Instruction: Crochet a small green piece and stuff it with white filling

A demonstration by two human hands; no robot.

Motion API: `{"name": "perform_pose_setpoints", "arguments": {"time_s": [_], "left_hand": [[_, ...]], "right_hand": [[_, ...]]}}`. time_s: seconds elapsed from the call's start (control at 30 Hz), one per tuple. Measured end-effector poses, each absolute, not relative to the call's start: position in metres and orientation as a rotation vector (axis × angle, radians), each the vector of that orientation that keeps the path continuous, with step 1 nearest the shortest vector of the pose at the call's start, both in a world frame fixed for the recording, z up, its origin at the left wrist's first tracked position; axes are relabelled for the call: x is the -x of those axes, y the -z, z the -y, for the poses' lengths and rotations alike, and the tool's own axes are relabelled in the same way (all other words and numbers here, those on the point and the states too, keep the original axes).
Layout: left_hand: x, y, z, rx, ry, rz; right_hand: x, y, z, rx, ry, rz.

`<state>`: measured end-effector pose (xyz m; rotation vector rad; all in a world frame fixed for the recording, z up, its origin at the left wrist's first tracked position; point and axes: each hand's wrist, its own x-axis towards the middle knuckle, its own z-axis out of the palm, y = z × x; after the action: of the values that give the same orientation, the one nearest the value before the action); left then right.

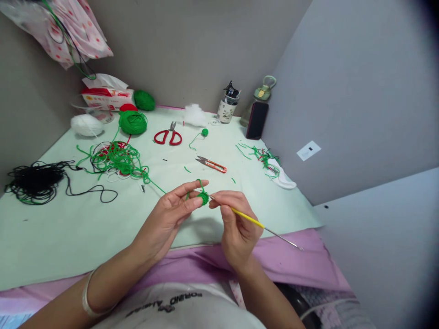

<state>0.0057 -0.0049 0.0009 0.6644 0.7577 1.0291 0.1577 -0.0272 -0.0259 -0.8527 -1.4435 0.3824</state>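
Between thumb and fingers, my left hand (pixel 168 214) pinches a small round green crochet piece (pixel 203 198). Green yarn loops over its raised index finger and trails left to a tangle of yarn (pixel 120 160). My right hand (pixel 240 224) is closed around a crochet hook (pixel 248 218) with a yellow grip and metal ends. One end of the hook meets the green piece; the other points down to the right. Just beyond the hands lie orange thread snips (pixel 214 165). Farther back is a small green crocheted ball (pixel 205 132) with a yarn tail.
Red-handled scissors (pixel 168 137), a green yarn ball (pixel 133 122), a white yarn ball (pixel 87 125) and a tissue pack (pixel 108 97) sit toward the back. Black cord (pixel 36 180) lies left. A phone (pixel 257 120) leans against a bottle (pixel 265 89) near the right wall, beside yarn scraps (pixel 262 156).
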Motion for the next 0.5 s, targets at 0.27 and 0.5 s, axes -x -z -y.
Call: {"name": "perform_pose_setpoints", "arguments": {"time_s": [0.27,0.5], "left_hand": [[-0.0044,-0.0002,0.0032,-0.691,-1.043,-0.816],[-0.0066,-0.0001,0.0060,-0.700,-1.037,-0.780]], "right_hand": [[-0.1576,0.0264,0.0308,0.869,-0.429,1.358],[-0.1562,0.0333,0.0305,0.894,-0.312,1.469]]}}
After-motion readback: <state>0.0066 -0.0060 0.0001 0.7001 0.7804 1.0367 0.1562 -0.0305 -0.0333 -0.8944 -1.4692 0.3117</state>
